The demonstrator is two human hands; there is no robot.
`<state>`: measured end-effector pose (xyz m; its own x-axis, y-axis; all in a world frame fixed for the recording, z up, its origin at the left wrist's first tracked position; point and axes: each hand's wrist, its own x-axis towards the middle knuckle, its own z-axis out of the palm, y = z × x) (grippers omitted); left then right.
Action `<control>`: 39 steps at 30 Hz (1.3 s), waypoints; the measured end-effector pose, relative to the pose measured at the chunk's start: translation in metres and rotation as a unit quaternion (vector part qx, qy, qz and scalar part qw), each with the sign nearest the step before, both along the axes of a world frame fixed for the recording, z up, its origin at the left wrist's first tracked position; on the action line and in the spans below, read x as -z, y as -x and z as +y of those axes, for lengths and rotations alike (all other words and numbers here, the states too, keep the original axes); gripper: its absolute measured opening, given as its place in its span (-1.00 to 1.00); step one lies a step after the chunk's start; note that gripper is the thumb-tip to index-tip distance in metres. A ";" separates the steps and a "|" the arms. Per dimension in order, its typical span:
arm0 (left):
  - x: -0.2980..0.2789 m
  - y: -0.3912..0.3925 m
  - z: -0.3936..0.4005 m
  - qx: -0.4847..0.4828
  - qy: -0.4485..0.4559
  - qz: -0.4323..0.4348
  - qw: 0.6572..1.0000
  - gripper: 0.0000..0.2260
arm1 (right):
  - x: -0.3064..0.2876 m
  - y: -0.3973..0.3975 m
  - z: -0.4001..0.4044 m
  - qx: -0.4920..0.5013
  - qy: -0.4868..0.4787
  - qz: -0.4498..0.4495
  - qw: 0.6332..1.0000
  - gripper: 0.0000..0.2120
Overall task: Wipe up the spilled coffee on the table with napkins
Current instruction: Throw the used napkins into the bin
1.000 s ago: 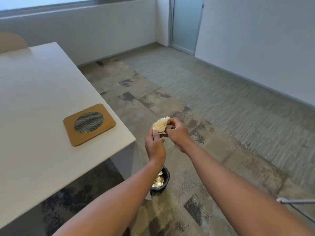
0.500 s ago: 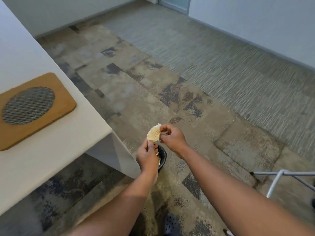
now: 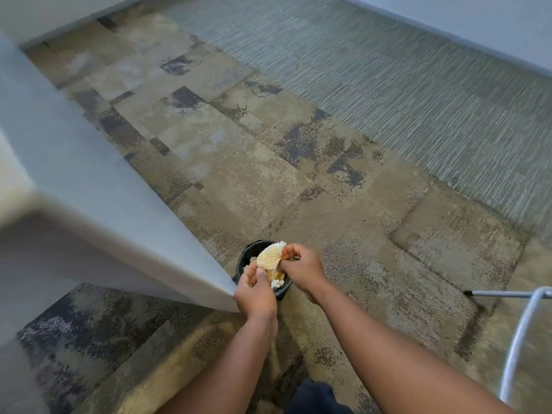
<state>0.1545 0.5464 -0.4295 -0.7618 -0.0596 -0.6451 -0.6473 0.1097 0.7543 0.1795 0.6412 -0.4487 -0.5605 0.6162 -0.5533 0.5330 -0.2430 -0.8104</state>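
Risk of a miss: the crumpled, coffee-stained tan paper napkin (image 3: 269, 259) hangs over the small round black bin (image 3: 250, 254) on the patchy brown carpet (image 3: 254, 180), but the bin's mouth is narrow and partly hidden by the hands. Let go a little off line, I'd judge, and the wad lands on the carpet just beside it.

Risk of drips: the napkin looks soaked through. Squeezed harder before it drops, it could shed coffee on the carpet or the near corner of the white table (image 3: 89, 186), which stands just left of the bin.

Risk of sticking: wet paper may cling to the fingers, or tear and leave a scrap behind.

Left hand (image 3: 257, 289): curled from below, thumb laid up against the lower part of the napkin, gripping it.

Right hand (image 3: 301, 268): fingers bent in, pinching the napkin's right edge, so it too has hold of the wad.

Napkin's place: in the air between both hands, directly above the bin's opening, not yet released.

Bin contents: more pale crumpled paper (image 3: 276, 279) lies inside, under the held wad.

Spill itself: the tabletop is almost out of sight here, so whether any coffee remains on it I cannot tell.

Nearby: a grey metal tube frame (image 3: 519, 339) stands at the right, well apart from the hands.
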 end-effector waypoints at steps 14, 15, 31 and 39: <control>0.023 0.017 -0.004 0.114 0.057 -0.053 0.990 -0.48 | 0.020 -0.008 0.015 -0.057 -0.021 -0.087 0.994 -0.71; 0.019 0.016 -0.004 0.121 0.059 -0.047 0.990 -0.49 | 0.012 -0.008 0.016 -0.058 -0.023 -0.081 0.995 -0.71; -0.134 -0.009 0.006 0.353 0.116 0.139 0.918 -0.55 | -0.162 -0.035 0.032 -0.103 -0.162 -0.055 0.980 -0.71; -0.208 -0.014 0.017 0.453 0.156 0.240 0.844 -0.53 | -0.234 -0.055 0.041 -0.167 -0.320 -0.070 0.930 -0.52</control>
<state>0.1680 0.5634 -0.2219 -0.7548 0.5782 -0.3099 0.1819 0.6383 0.7480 0.2343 0.6825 -0.2151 -0.7292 0.6495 -0.2155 0.6041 0.4631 -0.6485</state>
